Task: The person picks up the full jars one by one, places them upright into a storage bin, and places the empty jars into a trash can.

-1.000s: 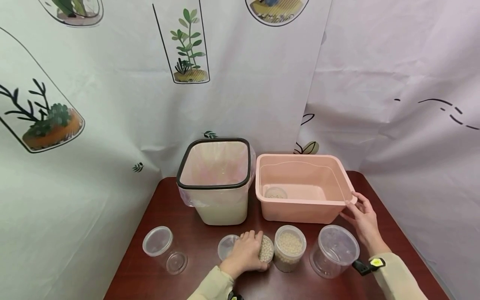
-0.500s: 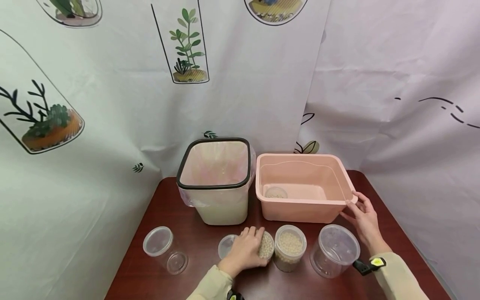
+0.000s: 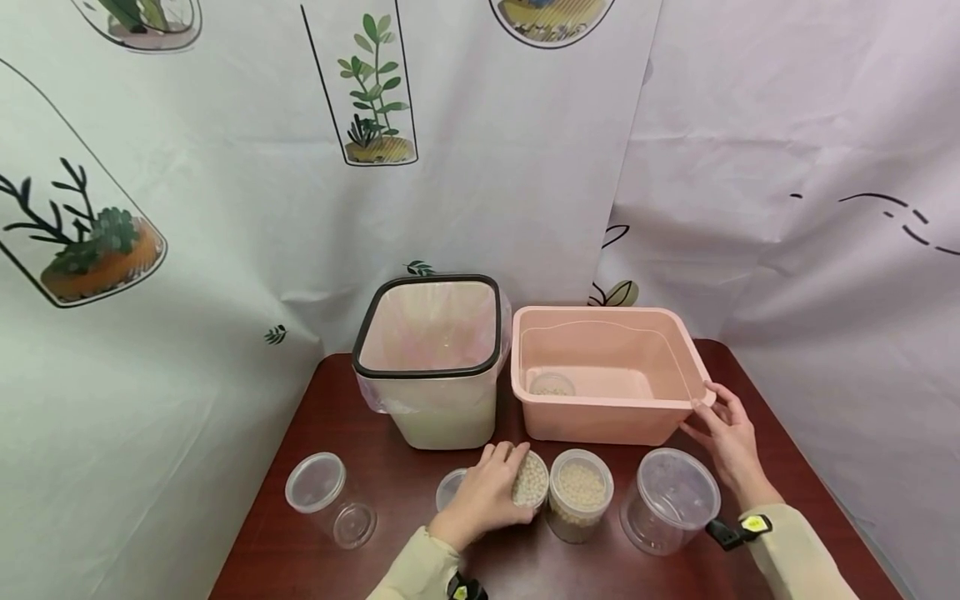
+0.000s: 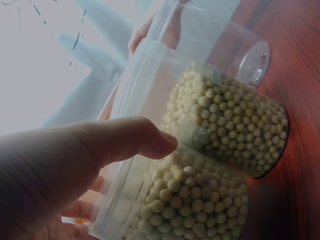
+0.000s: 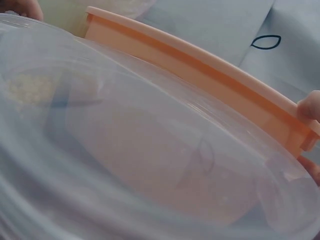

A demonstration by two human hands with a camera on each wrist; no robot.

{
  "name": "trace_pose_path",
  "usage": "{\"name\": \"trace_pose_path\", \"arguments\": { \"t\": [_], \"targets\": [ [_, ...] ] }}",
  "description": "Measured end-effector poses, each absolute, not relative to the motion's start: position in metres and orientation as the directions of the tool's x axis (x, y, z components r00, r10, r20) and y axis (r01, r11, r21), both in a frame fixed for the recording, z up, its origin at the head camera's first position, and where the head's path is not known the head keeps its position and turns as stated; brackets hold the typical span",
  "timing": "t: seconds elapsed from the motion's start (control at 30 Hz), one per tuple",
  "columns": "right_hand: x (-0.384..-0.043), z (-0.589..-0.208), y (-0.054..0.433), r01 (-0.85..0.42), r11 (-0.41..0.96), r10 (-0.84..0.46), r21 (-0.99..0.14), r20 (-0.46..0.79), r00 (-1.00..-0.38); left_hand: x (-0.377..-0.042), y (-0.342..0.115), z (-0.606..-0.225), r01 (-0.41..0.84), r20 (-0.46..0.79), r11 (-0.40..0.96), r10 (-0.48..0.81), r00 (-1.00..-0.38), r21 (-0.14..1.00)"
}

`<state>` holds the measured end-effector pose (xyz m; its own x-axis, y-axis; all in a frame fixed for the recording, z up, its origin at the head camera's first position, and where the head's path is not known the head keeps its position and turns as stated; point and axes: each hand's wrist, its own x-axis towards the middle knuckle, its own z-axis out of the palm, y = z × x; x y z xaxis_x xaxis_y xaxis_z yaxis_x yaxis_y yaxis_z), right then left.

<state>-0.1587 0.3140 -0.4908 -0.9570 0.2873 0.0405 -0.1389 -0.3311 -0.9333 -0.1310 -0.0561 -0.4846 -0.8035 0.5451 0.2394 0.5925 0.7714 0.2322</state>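
Note:
My left hand point(image 3: 483, 493) grips a clear jar of pale round beans point(image 3: 531, 482), thumb on the near side and fingers around its far side. In the left wrist view the thumb point(image 4: 145, 139) lies along that jar's upper wall. Right beside it stands a second lidded jar of beans point(image 3: 580, 492). My right hand point(image 3: 729, 443) holds the near right corner of a pink basin point(image 3: 600, 423), its fingertips at the rim point(image 5: 250, 85) in the right wrist view. A small lidded container point(image 3: 552, 384) with pale contents sits inside the basin.
A large clear lidded jar point(image 3: 670, 504) stands in front of the right hand. A lined trash bin point(image 3: 450, 421) stands left of the basin. Further left is a tall clear jar point(image 3: 318, 483). Another clear lid point(image 3: 448, 487) is partly hidden by the left hand.
My left hand and the jar of beans it grips have moved slightly away from me, toward the bin and basin. The right hand stays at the basin's corner.

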Motion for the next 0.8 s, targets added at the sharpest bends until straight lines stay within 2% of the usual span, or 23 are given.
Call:
{"name": "trace_pose_path", "arguments": {
  "t": [0.43,0.8],
  "targets": [
    [-0.16,-0.492,0.315,-0.137,-0.343,0.292,-0.929,0.033,-0.956,-0.131,-0.062,-0.456,0.554,0.269,0.78,0.489,-0.83,0.292],
    [-0.159,-0.494,0.316,-0.156,-0.345,0.279,-0.926,0.057,-0.958,-0.135,-0.064,-0.432,0.611,0.432,0.728,0.464,-0.773,0.311]
  ]
}}
